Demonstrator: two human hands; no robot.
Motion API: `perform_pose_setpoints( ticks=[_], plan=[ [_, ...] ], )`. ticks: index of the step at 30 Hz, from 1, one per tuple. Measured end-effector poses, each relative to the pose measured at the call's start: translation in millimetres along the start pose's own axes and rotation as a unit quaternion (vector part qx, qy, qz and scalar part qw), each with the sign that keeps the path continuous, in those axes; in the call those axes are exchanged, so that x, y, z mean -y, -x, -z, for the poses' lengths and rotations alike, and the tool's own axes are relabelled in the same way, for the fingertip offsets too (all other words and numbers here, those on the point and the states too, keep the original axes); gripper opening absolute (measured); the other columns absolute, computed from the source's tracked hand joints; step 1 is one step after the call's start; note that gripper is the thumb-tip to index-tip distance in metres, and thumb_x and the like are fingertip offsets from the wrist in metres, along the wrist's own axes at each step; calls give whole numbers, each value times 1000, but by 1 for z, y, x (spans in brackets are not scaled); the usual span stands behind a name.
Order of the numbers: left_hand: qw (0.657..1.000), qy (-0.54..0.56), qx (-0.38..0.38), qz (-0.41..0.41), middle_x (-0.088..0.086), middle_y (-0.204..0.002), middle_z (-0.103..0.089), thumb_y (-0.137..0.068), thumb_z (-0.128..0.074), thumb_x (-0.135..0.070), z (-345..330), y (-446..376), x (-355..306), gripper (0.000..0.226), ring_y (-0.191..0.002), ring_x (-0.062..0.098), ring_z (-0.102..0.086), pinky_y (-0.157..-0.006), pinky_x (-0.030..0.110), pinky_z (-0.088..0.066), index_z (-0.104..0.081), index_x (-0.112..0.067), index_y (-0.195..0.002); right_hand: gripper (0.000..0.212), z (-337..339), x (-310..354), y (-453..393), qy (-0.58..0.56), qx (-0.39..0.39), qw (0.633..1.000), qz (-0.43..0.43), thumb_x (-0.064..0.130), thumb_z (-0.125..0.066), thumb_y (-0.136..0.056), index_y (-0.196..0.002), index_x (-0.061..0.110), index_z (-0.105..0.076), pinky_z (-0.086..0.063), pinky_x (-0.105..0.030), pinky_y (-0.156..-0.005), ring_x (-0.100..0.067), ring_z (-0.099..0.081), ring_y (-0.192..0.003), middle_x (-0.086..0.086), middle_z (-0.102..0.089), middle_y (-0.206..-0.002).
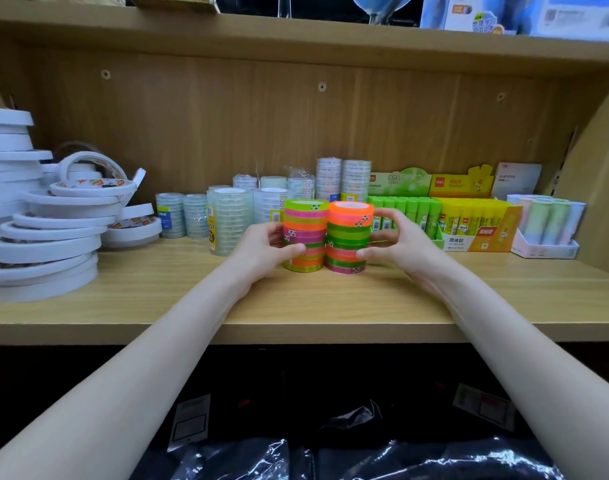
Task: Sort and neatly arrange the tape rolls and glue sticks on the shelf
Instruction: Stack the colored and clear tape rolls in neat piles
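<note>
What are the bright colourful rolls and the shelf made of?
The colourful tape rolls look like glossy plastic film: the neon bands shine and seem slightly see-through. The shelf looks like wood-grain board, smooth and matt; it may be laminate, not solid wood.

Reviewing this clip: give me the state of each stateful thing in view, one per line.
left hand: grips left neon tape stack
right hand: grips right neon tape stack
neon stacks: upright, side by side on shelf
white tape rolls: leaning, untidy piles
clear tape rolls: upright stacks
yellow glue stick box: open, full
</note>
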State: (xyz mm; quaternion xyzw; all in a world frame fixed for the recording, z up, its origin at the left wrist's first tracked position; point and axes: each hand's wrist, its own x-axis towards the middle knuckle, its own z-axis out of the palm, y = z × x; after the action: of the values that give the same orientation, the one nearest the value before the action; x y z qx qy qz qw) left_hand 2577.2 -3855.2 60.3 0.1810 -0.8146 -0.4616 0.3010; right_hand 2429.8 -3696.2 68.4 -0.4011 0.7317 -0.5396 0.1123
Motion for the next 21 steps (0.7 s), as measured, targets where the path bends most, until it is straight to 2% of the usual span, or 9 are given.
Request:
perform_pose_setpoints(
  ticks=[5,9,11,15,17,21],
  plan=[
    [1000,-7,-11,1,6,-133,-54,-81,-70,-15,0,-4,3,56,-122,16,-50,-106,36,-39,-49,-12,-132,75,-3,-1,-7,29,-4,1000,10,9,-76,-73,-135,19,-36,-45,-29,-82,-15,-55,-102,-8,-55,-125],
    [999,-28,-20,1,4,-133,-54,-80,-71,-20,0,-6,4,57,-122,17,-50,-106,39,-39,-50,-13,-132,79,-8,-2,-10,60,20,998,24,17,-77,-73,-139,19,-34,-42,-16,-67,-10,-52,-96,1,-51,-118],
    [999,-31,-19,1,4,-132,-55,-80,-71,-20,0,-6,4,57,-121,17,-51,-106,40,-39,-50,-13,-132,78,-8,-1,-11,26,49,998,12,13,-75,-74,-140,22,-34,-43,-18,-71,-11,-52,-100,2,-51,-122],
    [999,-38,-26,-2,5,-131,-57,-78,-73,-21,0,-7,4,57,-120,17,-52,-105,41,-40,-51,-13,-131,79,-8,1,-14,-10,76,997,4,6,-75,-73,-139,23,-36,-47,-38,-95,-20,-52,-115,-3,-54,-129],
    [999,-45,-29,-7,5,-129,-58,-78,-73,-22,-1,-7,5,56,-119,17,-53,-105,42,-40,-53,-13,-129,81,-9,1,-14,-15,64,998,4,6,-77,-71,-139,21,-36,-48,-39,-93,-21,-53,-115,-3,-54,-128],
    [998,-54,-40,-7,6,-129,-58,-77,-74,-22,-3,-7,3,57,-119,19,-53,-104,42,-41,-53,-12,-129,77,-13,3,-14,-26,54,998,8,5,-78,-70,-135,19,-40,-49,-26,-80,-13,-56,-102,-1,-58,-118]
  ],
)
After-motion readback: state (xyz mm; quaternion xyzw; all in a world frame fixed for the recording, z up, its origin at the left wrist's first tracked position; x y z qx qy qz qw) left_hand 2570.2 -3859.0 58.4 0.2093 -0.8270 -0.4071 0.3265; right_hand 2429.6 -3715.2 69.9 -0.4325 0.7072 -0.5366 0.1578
